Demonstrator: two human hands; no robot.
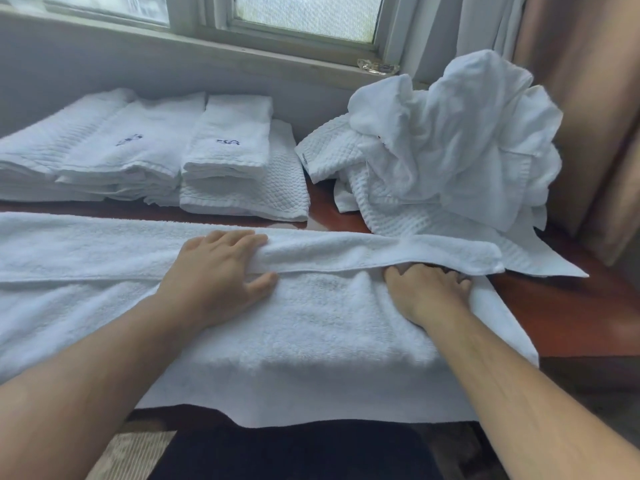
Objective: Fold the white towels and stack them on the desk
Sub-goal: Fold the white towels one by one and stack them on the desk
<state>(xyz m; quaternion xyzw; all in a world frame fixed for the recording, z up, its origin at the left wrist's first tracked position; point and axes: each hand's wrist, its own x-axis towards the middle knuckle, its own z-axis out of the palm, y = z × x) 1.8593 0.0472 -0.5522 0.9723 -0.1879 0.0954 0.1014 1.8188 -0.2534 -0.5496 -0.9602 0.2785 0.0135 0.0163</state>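
Towel [311, 323]: thick terry cloth, matt, nubbly with loops. Stacks [104, 157]: the same soft terry, plus one waffle-woven piece. Pile [450, 150]: thin smooth cloth over rough waffle weave. Desk [554, 306]: polished wood, glossy. Curtain [588, 98]: smooth cloth, faint sheen.

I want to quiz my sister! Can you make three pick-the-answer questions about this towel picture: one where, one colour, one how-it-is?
1. Where is the crumpled towel pile? A) far right B) far left C) on the floor
2. What colour is the desk? A) green B) yellow C) reddish brown
3. How is the spread towel in front? A) rolled up B) far edge folded over C) hanging up
Answers: 1 A, it sits by the curtain; 2 C, bare wood shows at right; 3 B, the left hand rests on the flap.
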